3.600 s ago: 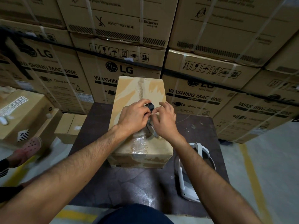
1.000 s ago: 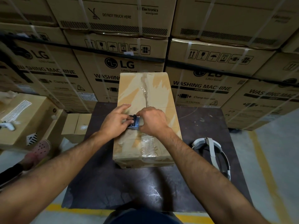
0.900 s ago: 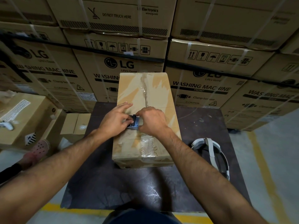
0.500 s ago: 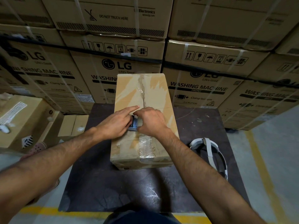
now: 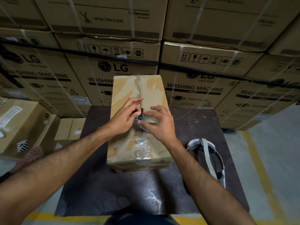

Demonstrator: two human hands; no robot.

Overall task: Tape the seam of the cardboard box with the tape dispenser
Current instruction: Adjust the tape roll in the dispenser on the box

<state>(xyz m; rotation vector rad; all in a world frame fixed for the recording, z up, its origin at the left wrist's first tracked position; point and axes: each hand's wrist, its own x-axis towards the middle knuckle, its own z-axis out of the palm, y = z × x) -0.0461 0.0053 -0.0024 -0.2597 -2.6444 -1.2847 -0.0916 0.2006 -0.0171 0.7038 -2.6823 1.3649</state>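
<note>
Left hand (image 5: 125, 117) now has its fingers curled in, pinching the dark front end of the tape dispenser (image 5: 150, 119), where half a second ago its first finger lay stretched flat across the box (image 5: 123, 93). Right hand (image 5: 159, 123) has loosened: it was closed over the dispenser and hid it, and now its fingers are spread and arched above the roll, so the pale roll shows beneath them, with only the thumb tip against the blue frame. I judge that this is a regrip or a fuss with the tape end, not a pull along the seam (image 5: 138, 90). The dispenser sits at much the same mid-length spot on the lid as before, so the run has stalled for the moment.

The box lies on the dark table (image 5: 113, 184) with its long axis running straight away from the person toward the stacked cartons (image 5: 113, 69), and the seam follows that axis down the middle of the lid. Crinkled clear tape (image 5: 143, 146) covers the near stretch, and older tape shows along the far stretch. The dispenser rests on the seam, dark end pointing away and roll nearer the person, roughly in line with the seam though slightly slanted to the right. A white headset (image 5: 209, 153) lies on the table to the right, apart from the box
</note>
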